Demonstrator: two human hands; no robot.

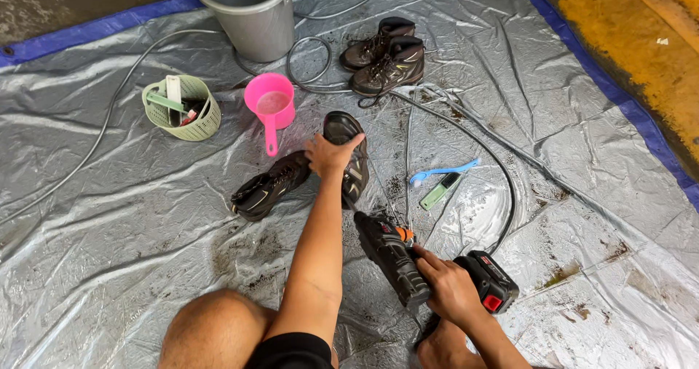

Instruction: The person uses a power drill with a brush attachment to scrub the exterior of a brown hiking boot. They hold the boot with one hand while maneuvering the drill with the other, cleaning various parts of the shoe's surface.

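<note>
My left hand (329, 153) grips a dark muddy shoe (349, 154) and holds it tilted on its side, sole towards me. A second dark shoe (268, 187) lies just left of it on the silver tarp (145, 216). My right hand (448, 289) is closed around the handle of a black cordless spray gun (393, 256) with a battery pack (489, 280); its nozzle points at the held shoe. A dark hose (502, 172) runs from the gun across the tarp.
A grey bucket (247, 12) stands at the back, with a pink scoop (271, 105) and a green basket of brushes (182, 107) nearby. A pair of brown boots (384, 57) stands behind. A blue brush (440, 172) and a green brush (440, 191) lie to the right. My bare knee (218, 332) is at the bottom.
</note>
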